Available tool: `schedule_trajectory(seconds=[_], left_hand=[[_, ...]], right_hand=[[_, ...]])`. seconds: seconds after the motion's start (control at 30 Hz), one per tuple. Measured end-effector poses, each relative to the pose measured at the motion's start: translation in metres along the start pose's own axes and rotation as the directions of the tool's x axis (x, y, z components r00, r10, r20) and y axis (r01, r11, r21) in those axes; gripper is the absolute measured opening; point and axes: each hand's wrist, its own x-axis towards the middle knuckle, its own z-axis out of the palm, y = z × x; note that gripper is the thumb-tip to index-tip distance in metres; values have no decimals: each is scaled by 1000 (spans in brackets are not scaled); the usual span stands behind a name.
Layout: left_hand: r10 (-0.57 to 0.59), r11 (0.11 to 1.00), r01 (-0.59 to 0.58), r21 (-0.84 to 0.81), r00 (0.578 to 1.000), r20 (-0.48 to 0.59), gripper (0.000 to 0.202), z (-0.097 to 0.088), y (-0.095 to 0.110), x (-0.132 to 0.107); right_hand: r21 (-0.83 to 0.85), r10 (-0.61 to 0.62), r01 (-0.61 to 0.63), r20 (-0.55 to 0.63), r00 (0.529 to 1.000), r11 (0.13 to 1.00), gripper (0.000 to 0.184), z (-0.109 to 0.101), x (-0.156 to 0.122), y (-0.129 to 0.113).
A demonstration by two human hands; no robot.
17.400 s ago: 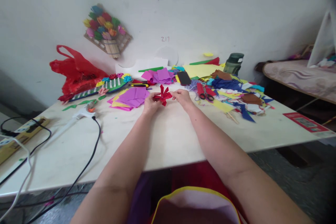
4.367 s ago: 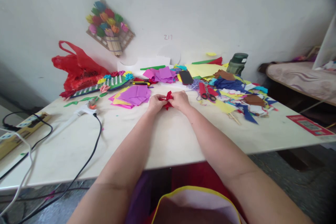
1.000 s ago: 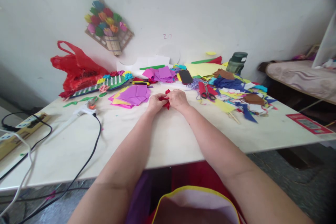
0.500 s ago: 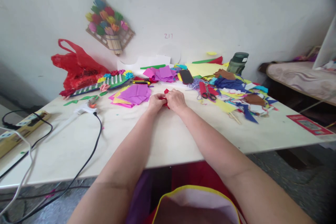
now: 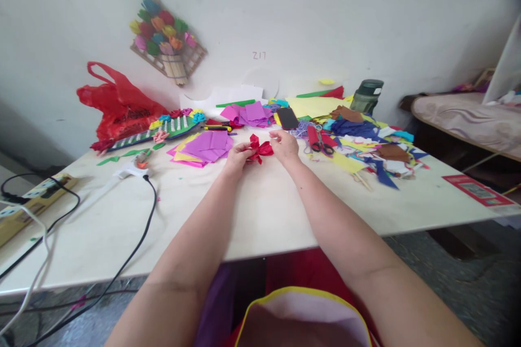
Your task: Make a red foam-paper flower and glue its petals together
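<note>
My left hand (image 5: pixel 239 158) pinches the left side of a red paper flower (image 5: pixel 261 148) just above the tabletop, its petals spread out. Right beside the flower, my right hand (image 5: pixel 285 146) has its fingers curled together near the petals; whether something thin is between the fingertips is too small to make out. A stack of purple, yellow and pink paper sheets (image 5: pixel 207 146) lies left of my left hand. To the right of my right hand rest scissors (image 5: pixel 321 143) on a folded red piece.
A white table (image 5: pixel 195 217) carries coloured scraps (image 5: pixel 358 133), a phone (image 5: pixel 288 118), a dark green bottle (image 5: pixel 367 96) and a red plastic bag (image 5: pixel 118 97). At left are a hot glue gun (image 5: pixel 132 169), its black cord and a power strip (image 5: pixel 36 200).
My right hand has moved right, away from my left hand. The red paper, mostly covered by my fingers before, now shows as a spread flower in my left hand.
</note>
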Motion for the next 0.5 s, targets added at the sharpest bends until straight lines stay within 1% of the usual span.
schedule_trajectory(seconds=[0.07, 0.13, 0.33, 0.43, 0.5], left_hand=[[14, 1000, -14, 3, 1000, -2, 33, 0, 0, -1], [26, 1000, -26, -3, 1000, -4, 32, -1, 0, -1], [78, 996, -78, -35, 997, -10, 30, -2, 0, -3], [83, 995, -84, -54, 996, -25, 32, -2, 0, -3], [73, 995, -75, -63, 997, -30, 33, -2, -1, -3]], right_hand=[[51, 70, -71, 11, 997, 996, 32, 1, 2, 2], [93, 125, -127, 30, 992, 987, 34, 3, 5, 5], [179, 201, -222, 125, 972, 958, 45, 11, 13, 15], [326, 248, -303, 200, 948, 896, 45, 11, 10, 10], [416, 280, -351, 223, 934, 839, 41, 9, 6, 5]])
